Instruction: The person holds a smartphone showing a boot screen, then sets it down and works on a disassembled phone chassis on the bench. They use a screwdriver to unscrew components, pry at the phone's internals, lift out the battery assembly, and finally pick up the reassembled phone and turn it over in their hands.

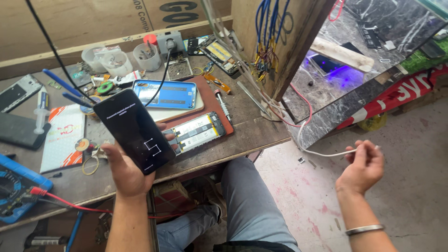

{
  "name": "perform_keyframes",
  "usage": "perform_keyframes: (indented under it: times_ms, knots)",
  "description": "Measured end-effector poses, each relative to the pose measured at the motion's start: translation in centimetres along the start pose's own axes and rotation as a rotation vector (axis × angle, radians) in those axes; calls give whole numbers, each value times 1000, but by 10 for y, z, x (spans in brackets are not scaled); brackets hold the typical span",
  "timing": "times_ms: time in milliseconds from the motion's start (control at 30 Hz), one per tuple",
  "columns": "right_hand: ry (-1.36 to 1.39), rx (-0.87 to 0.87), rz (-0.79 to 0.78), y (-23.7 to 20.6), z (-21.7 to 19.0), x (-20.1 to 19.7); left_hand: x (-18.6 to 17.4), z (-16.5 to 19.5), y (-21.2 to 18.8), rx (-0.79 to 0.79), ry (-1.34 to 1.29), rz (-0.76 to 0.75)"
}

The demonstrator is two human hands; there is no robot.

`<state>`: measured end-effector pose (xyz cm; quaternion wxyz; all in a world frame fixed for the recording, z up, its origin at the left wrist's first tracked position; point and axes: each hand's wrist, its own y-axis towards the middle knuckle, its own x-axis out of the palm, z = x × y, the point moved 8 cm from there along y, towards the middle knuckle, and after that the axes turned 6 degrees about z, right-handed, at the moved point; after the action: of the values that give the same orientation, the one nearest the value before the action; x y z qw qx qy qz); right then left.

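My left hand [122,170] holds a black smartphone [133,130] upright above the workbench's front edge, its lit screen showing a pattern of white lines. A black cable runs from the phone's top up to a grey wall socket [170,43]. Off to the right, over the floor, my right hand [364,167] pinches the end of a white cable [322,152] that trails back toward the marble counter. A metal bangle [364,229] sits on that wrist.
The wooden workbench [247,133] carries an opened phone [198,132], a blue-backed phone [165,94], a screwdriver [222,105], plastic cups [116,62], a syringe [41,112], a blue multimeter [14,186] with a red lead. A marble counter [336,88] stands at right.
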<state>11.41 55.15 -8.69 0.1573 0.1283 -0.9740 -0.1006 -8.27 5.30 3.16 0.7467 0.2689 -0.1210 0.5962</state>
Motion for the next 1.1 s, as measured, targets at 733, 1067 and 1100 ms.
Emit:
perform_keyframes:
  times_ms: [733,1067,1100]
  knots:
    - [-117,-256,-1019,-199,-155,182,99,-11,-35,-240,-609,348]
    - [-59,-343,-1045,-215,-187,185,96,-20,-42,-438,-653,490]
    - [-71,-329,-1047,-216,-186,186,96,-17,-42,-424,-651,470]
